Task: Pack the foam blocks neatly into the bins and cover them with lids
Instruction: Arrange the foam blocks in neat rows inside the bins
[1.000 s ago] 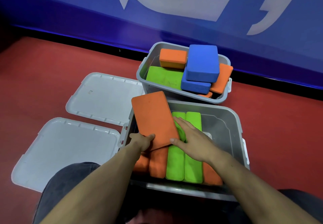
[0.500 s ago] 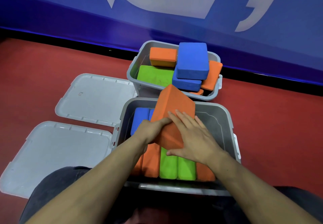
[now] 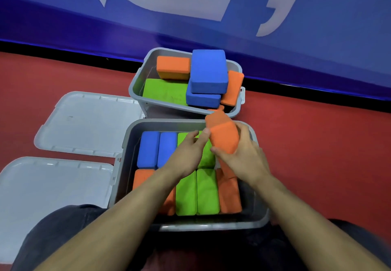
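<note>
Your right hand (image 3: 243, 158) holds the orange block (image 3: 223, 136) over the near bin (image 3: 131, 143), left hand (image 3: 186, 154) open beside it; it looks soft and light, so hold its wide sides.

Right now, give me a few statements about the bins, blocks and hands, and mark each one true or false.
1. The right hand grips an orange foam block. True.
2. Both lids are fitted on the bins. False: the far lid and the near lid lie flat on the floor, left of the bins.
3. The near bin holds blue, green and orange blocks standing in rows. True.
4. The far bin holds only green blocks. False: orange, green and blue blocks are piled loosely in it.
</note>
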A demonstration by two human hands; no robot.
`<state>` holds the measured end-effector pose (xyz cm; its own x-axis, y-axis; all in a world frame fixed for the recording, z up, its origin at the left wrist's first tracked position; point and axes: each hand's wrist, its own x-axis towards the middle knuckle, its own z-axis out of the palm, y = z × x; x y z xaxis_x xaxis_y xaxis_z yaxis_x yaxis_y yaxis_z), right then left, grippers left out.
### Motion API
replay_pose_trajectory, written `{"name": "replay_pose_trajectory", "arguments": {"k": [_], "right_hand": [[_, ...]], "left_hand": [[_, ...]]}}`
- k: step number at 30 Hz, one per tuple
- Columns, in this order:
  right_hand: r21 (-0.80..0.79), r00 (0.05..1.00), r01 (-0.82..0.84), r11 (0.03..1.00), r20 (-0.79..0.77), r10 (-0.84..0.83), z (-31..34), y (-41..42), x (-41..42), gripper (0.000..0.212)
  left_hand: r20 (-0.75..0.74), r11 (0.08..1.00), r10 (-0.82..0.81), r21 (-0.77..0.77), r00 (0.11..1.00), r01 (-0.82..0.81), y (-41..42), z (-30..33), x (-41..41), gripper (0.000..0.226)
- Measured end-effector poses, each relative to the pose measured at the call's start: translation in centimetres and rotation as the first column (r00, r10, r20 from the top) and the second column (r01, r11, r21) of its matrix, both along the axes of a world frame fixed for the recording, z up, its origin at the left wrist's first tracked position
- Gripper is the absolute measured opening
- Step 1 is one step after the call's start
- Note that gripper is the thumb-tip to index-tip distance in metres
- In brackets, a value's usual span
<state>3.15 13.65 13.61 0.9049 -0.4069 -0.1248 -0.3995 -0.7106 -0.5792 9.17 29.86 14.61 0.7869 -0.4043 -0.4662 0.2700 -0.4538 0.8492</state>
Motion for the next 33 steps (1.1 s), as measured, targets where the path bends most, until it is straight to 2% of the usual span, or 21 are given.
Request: {"name": "replay_pose_trajectory", "arguments": {"k": [2,4,9,14,16,18,22,26,29,31,33], "right_hand": [[0.114,0.993,0.118,0.986,-0.002,-0.119,-0.4,-0.7,0.2,0.086],[0.137,0.983,0.181,0.974,-0.014,-0.181,-1.1,-1.3,0.3,0.085],[0.164,0.955,0.297,0.941,-0.046,-0.293,-3.0,-4.1,1.8,0.078],[0.226,0.948,0.317,0.921,-0.117,-0.297,-5.0,-5.5,5.8,0.073],[0.206,0.949,0.300,0.932,-0.162,-0.270,-6.5,-5.0,7.5,0.084],[0.180,0.940,0.307,0.935,-0.212,-0.268,-9.0,-4.8,8.8,0.099],[0.164,0.913,0.329,0.930,-0.308,-0.268,-13.2,-4.4,9.2,0.084],[0.135,0.894,0.331,0.934,-0.361,-0.265,-16.9,-4.3,9.0,0.079],[0.085,0.889,0.330,0.940,-0.364,-0.279,-18.6,-3.9,9.0,0.077],[0.066,0.889,0.344,0.937,-0.343,-0.303,-19.0,-3.7,8.8,0.079],[0.092,0.894,0.344,0.935,-0.337,-0.296,-19.0,-3.5,8.8,0.085]], "left_hand": [[0.200,0.973,-0.113,0.219,0.973,0.068,0.0,-0.7,-0.1,0.077],[0.314,0.920,-0.249,0.373,0.916,0.122,0.2,-1.5,-0.4,0.082],[0.277,0.811,-0.414,0.545,0.867,0.214,0.7,-2.3,-0.4,0.086],[0.296,0.642,-0.583,0.739,0.756,0.205,1.6,-2.8,-0.4,0.083],[0.271,0.600,-0.623,0.768,0.734,0.225,1.9,-3.1,-0.4,0.083],[0.259,0.600,-0.629,0.761,0.733,0.247,2.1,-3.4,-0.3,0.083],[0.263,0.653,-0.598,0.708,0.757,0.270,2.3,-3.8,0.1,0.083],[0.296,0.640,-0.609,0.732,0.736,0.236,2.4,-3.9,0.5,0.082],[0.273,0.569,-0.667,0.787,0.693,0.238,2.6,-4.1,0.6,0.085],[0.254,0.529,-0.698,0.813,0.670,0.243,2.7,-4.2,0.6,0.094],[0.242,0.523,-0.703,0.813,0.668,0.256,2.7,-4.3,0.6,0.102]]}}
